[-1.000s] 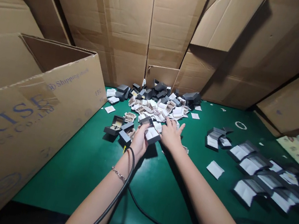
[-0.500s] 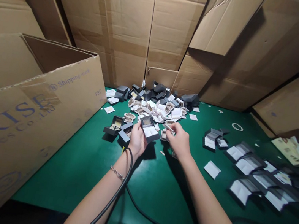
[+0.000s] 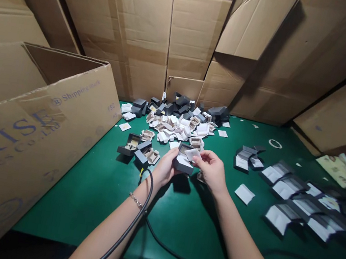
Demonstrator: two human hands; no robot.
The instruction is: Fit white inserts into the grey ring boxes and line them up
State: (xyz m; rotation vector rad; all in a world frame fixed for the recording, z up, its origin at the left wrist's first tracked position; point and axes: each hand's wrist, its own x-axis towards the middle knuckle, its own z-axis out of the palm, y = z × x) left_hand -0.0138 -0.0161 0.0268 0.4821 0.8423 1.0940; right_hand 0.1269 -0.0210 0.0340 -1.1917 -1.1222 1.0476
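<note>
My left hand is closed round a small open dark grey box with a white lining, held above the green table. My right hand pinches a small pale insert piece at the box's upper edge. Both hands meet in front of a pile of small grey boxes and pale inserts heaped at the back of the table. An open grey box with an insert lies left of my left hand.
A large open cardboard carton stands on the left. Flattened cardboard lines the back and right. Rows of open grey boxes with white lining lie at the right. A loose white card and a black cable lie near my arms.
My right hand drew back from the pile with a pale insert pinched in its fingers. Both hands came nearer to me and met, the insert now at the box in my left hand.
</note>
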